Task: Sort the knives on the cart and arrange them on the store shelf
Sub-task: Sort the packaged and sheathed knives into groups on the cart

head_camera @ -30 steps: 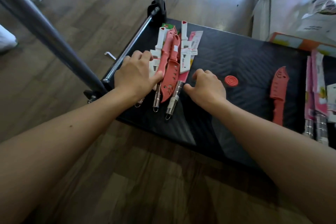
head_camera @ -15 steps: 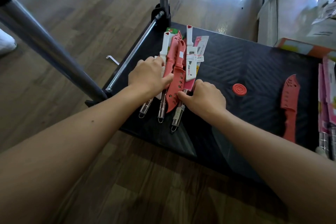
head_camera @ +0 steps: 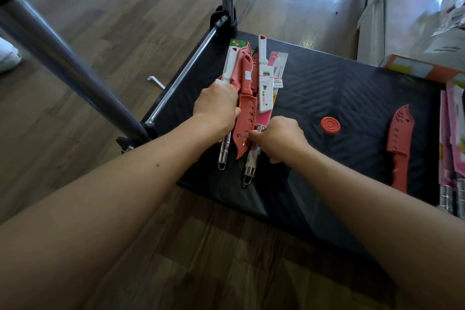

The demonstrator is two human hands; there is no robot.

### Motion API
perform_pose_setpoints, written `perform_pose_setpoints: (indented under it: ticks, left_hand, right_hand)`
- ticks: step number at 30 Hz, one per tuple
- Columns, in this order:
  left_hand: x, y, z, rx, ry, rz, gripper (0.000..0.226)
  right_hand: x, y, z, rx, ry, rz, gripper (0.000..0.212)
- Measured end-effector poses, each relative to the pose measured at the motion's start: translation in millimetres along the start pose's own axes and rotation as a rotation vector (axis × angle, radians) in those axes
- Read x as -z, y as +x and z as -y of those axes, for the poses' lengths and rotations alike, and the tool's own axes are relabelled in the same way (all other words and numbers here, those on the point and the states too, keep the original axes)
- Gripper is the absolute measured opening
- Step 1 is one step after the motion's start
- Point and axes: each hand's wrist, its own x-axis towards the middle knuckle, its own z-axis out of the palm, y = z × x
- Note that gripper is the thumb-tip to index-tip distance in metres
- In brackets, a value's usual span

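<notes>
My left grip (head_camera: 217,108) and right grip (head_camera: 275,137) curl around a bundle of coral- and white-sheathed steel-handled knives (head_camera: 247,108) between them on the black cart (head_camera: 339,98), long axes pointing away from me.

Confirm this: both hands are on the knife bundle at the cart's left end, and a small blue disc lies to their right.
Wrong: the head view shows the disc is red. Left hand and right hand are on the knife bundle at the cart's left end.
</notes>
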Motion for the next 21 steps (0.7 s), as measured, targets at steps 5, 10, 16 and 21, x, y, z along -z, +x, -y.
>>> perform_pose_setpoints:
  ticks: [5, 10, 16, 21]
  left_hand:
    - [-3, -1, 6, 0.091, -0.201, 0.088, 0.021]
    - [-5, -1, 11, 0.272, -0.487, 0.165, 0.027]
    - [-3, -9, 2, 0.31, -0.628, 0.106, 0.024]
    - [-1, -18, -16, 0.285, -0.69, 0.137, 0.023]
  right_hand:
    - [4, -3, -6, -0.04, 0.127, -0.026, 0.042]
    - [10, -6, -14, -0.062, 0.132, -0.058, 0.044]
    - [19, -10, -23, -0.025, 0.078, -0.118, 0.037]
    - [30, -17, -30, -0.008, 0.058, -0.169, 0.033]
